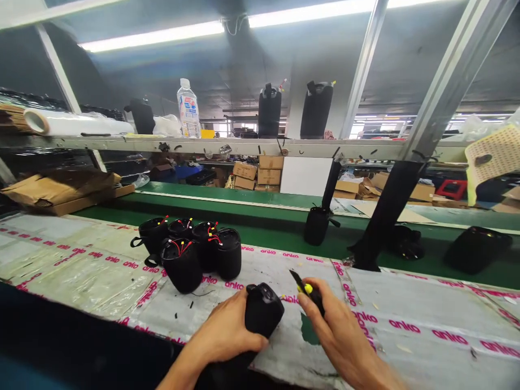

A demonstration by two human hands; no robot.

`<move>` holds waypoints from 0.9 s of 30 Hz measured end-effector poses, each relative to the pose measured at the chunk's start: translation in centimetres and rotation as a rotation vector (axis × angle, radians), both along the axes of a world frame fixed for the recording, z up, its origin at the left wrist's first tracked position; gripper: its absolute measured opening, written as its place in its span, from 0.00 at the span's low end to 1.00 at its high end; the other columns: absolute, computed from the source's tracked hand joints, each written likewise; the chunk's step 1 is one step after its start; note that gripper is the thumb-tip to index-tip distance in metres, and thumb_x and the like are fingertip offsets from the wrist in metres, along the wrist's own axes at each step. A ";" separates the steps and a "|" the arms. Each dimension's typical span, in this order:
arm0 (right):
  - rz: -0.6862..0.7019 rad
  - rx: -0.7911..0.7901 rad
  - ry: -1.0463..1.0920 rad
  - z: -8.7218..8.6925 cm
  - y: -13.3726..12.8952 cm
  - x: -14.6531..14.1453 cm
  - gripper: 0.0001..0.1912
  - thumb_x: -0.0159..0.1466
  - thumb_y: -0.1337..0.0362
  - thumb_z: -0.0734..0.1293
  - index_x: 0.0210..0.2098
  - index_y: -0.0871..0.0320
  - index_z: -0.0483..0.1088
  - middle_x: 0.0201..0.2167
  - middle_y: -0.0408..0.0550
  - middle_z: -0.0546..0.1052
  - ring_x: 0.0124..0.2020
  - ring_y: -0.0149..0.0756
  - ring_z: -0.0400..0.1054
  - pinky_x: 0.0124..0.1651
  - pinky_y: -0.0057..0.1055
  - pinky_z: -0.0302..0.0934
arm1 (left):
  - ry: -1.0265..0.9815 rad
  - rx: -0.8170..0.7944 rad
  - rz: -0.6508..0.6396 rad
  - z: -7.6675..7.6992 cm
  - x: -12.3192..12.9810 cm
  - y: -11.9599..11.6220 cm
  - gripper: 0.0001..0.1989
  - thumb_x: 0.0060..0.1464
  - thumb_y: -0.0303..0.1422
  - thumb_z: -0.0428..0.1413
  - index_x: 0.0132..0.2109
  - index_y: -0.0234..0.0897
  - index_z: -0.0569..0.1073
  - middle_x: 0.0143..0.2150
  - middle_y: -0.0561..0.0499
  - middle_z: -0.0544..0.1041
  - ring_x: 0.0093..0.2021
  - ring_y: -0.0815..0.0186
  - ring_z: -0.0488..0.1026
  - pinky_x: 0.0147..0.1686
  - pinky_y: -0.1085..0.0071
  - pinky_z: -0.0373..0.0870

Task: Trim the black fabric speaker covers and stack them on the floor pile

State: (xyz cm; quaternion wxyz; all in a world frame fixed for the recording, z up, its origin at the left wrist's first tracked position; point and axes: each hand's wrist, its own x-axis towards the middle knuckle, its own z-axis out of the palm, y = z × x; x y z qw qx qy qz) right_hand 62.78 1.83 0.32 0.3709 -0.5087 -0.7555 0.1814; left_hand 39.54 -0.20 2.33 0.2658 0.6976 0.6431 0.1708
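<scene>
My left hand (227,330) is wrapped round a black fabric-covered cylinder (263,310), which looks like a portable speaker body, tilted over the front of the bench. A short strap loop shows at its upper end. Just to the right, my right hand (335,330) grips a black and yellow utility knife (311,292), its dark blade pointing up and left, apart from the cylinder. Left of centre stands a group of several similar black cylinders (181,268), upright, with red wires and small connectors sticking out of their open tops.
The bench is covered with pink-printed plastic sheeting (406,303). Behind it runs a green belt (268,225) carrying another black cylinder (317,226). A black-wrapped post (382,216) rises at right. On the shelf (235,145) above stand a bottle (188,111) and more cylinders (270,111).
</scene>
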 end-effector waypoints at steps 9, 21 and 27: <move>0.131 -0.189 -0.168 -3.2 -1.9 0.3 0.12 0.74 0.54 0.52 0.42 0.52 0.61 0.31 0.44 0.75 0.30 0.38 0.70 0.32 0.32 0.53 | 0.176 -0.032 -0.061 -2.0 -0.2 1.2 0.30 0.42 0.42 0.60 0.54 0.42 0.69 0.47 0.48 0.78 0.48 0.53 0.75 0.45 0.65 0.66; 0.125 -0.169 -0.464 -4.0 -1.6 -0.3 0.10 0.74 0.60 0.52 0.45 0.55 0.61 0.34 0.47 0.76 0.33 0.43 0.73 0.31 0.34 0.48 | 0.219 -0.052 -0.056 -1.9 0.0 1.1 0.30 0.43 0.41 0.59 0.56 0.41 0.68 0.47 0.48 0.77 0.47 0.53 0.74 0.42 0.65 0.65; 0.113 -0.140 -0.444 -4.8 -1.5 -0.6 0.10 0.74 0.61 0.52 0.42 0.55 0.62 0.32 0.46 0.76 0.31 0.42 0.73 0.30 0.33 0.46 | 0.224 -0.058 -0.047 -2.0 -0.1 1.5 0.30 0.43 0.41 0.60 0.55 0.42 0.68 0.48 0.48 0.77 0.48 0.54 0.74 0.44 0.66 0.65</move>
